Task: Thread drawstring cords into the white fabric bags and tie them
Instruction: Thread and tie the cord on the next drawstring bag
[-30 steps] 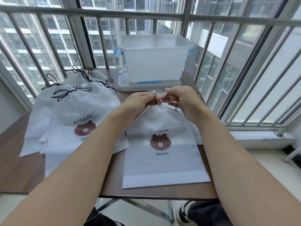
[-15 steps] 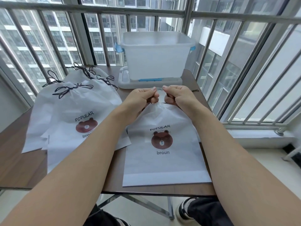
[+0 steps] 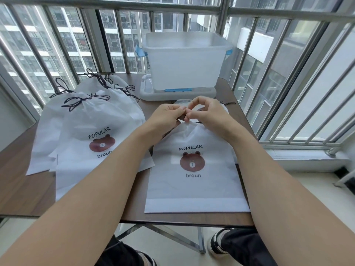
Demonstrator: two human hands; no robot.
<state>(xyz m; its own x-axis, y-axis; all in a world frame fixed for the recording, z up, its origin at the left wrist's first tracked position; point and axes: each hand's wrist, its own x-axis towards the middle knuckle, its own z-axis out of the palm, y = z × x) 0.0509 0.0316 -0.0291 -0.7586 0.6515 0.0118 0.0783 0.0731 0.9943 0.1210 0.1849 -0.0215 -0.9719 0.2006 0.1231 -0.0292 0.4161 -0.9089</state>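
A white fabric bag (image 3: 194,181) printed with a brown bear lies flat on the table in front of me, its gathered neck pointing away. My left hand (image 3: 169,115) and my right hand (image 3: 208,114) meet fingertip to fingertip just above that neck, both pinching the dark drawstring cord (image 3: 197,122). Only a short piece of the cord shows beside my right hand; the rest is hidden by my fingers. Another cord end (image 3: 228,103) pokes out behind my right hand.
A pile of several tied white bags (image 3: 92,120) with dark bows lies at the left of the brown table (image 3: 25,181). A translucent plastic bin (image 3: 184,60) stands on its lid at the back. Metal window bars run behind and to the right.
My hands have drawn closer together over the bag's neck and my right fingers have arched up. The loop that hung from my right hand a second ago is no longer visible.
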